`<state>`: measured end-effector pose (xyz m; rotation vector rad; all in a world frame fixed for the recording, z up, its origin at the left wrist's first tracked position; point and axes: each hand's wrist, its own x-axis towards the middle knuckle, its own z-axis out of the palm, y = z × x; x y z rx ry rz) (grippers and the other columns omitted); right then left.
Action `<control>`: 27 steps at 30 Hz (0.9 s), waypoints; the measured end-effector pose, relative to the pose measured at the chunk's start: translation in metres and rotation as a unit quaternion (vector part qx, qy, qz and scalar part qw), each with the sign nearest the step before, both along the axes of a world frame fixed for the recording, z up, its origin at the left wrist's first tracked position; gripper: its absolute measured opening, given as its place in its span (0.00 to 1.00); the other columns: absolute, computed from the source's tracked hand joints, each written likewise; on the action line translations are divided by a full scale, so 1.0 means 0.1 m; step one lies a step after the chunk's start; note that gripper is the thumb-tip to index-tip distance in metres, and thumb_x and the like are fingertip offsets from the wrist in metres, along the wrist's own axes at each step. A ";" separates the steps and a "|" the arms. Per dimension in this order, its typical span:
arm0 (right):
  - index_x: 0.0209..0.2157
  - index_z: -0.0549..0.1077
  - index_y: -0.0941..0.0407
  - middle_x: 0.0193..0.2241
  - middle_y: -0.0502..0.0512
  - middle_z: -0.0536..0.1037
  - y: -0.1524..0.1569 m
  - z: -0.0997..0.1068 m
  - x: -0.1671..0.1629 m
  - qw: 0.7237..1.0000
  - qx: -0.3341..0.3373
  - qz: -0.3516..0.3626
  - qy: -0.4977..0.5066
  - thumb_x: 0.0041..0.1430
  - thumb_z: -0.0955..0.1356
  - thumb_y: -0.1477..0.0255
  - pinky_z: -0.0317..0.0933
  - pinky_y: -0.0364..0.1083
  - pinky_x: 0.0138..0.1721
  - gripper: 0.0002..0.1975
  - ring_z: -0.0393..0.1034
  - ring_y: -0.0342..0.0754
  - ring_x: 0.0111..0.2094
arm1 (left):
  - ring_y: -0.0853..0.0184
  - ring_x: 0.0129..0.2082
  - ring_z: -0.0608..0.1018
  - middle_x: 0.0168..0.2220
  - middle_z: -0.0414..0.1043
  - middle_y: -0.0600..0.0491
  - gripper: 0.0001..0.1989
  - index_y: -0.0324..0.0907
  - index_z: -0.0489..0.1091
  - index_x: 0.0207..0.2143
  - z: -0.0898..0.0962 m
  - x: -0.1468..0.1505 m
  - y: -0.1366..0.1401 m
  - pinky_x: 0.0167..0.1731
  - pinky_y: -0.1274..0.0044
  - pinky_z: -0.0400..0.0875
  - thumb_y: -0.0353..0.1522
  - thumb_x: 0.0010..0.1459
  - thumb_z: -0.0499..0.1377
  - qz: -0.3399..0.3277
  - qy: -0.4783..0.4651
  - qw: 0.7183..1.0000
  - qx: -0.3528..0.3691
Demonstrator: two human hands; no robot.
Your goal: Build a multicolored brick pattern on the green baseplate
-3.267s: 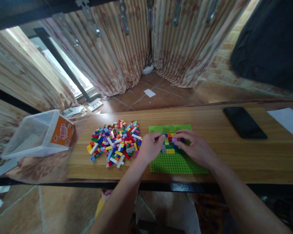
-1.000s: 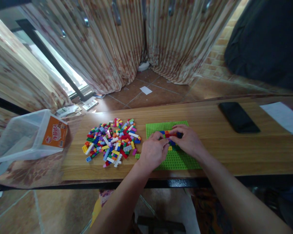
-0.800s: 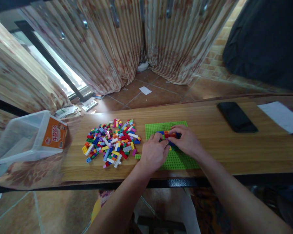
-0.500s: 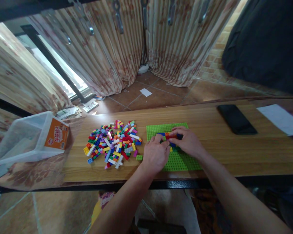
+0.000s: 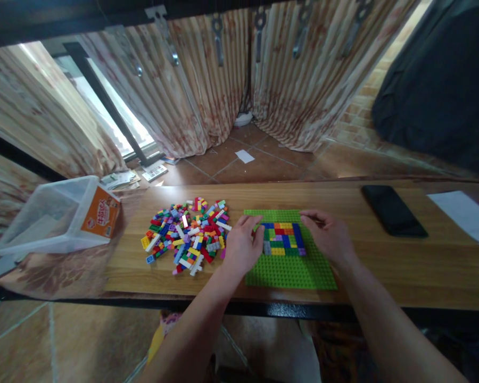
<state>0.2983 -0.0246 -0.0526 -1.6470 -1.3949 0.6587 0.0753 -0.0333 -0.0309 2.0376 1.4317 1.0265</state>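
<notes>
Two bare hands over a green studded square baseplate (image 5: 291, 275), which lies flat on a wood-grain worktop (image 5: 383, 274). Flat multicoloured patch of small studded bricks (image 5: 283, 239) sits on the far half of the baseplate, between the hands: dark blue down its right side, yellow and grey at the near edge, purple at the near right corner.

Left hand (image 5: 243, 246): over the baseplate's left edge, fingers loosely bent, thumb apart, no brick visible in it. Fingertips close to the patch's left side; contact can't be told. Right hand (image 5: 330, 238): near the patch's far right corner, thumb and fingers curled close together; can't tell whether anything small is between them.

Loose pile of mixed-colour bricks (image 5: 191, 236) left of the baseplate. Translucent plastic bin (image 5: 43, 221) with orange label further left. Black flat phone (image 5: 394, 210) and white paper sheet (image 5: 465, 215) off to the right.

Handling, judged by look: bricks likely hard plastic, light, stiff, not fragile, smooth-sided so a bit slippery; best pinched by opposite sides, thumb against finger, studs up. Baseplate probably thin and slightly bendy; steady it at a bare edge. The patch likely grips through its studs, so press straight down from above.
</notes>
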 end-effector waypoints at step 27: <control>0.42 0.77 0.53 0.41 0.57 0.80 -0.01 -0.03 -0.15 0.977 0.033 -0.057 0.200 0.56 0.68 0.56 0.65 0.59 0.53 0.18 0.74 0.53 0.44 | 0.59 0.50 0.76 0.55 0.69 0.39 0.21 0.37 0.62 0.58 -0.11 0.17 0.03 0.54 0.65 0.71 0.34 0.64 0.52 0.007 -0.134 0.985 -0.110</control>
